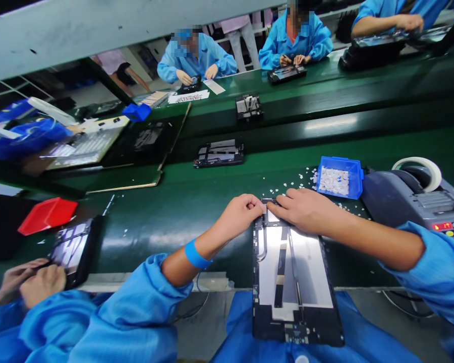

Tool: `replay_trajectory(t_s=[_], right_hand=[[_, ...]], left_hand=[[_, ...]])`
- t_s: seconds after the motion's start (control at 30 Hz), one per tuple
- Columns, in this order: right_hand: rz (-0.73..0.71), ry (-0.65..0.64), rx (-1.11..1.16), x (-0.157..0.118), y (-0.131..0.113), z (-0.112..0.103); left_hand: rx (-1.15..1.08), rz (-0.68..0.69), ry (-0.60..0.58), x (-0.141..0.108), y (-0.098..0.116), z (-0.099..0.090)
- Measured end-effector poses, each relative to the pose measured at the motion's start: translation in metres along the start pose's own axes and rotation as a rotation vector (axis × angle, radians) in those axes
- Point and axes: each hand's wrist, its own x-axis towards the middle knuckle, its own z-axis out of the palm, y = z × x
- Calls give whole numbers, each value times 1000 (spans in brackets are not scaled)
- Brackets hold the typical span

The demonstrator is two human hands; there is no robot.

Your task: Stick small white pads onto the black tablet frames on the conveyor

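Note:
An opened tablet (314, 272) lies in front of me, its far end on the green bench and its near end over my lap. Silver plates, dark flex cables and black board parts show inside it. At its far left corner my left hand (245, 212) is closed in a pinch; whatever sits between the fingertips is too small to name. My right hand (302, 209) rests on the far edge of the tablet, fingers stretched out and lying flat. A blue wristband (196, 254) circles my left wrist.
Beyond my right hand stands a blue bin (340, 177) of small whitish pieces, some scattered around it. A tape dispenser (419, 196) is at right. Another tablet (219, 153) lies ahead. At left are a red tray (48, 216) and a co-worker's hands (41, 282); several co-workers sit opposite.

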Motion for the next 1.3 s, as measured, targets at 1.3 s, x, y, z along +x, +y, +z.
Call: replay_trajectory(t_s=[1.3], right_hand=[[-6,40,-5,-2,2,5]], left_hand=[[-284,-226,199,9,-6,28]])
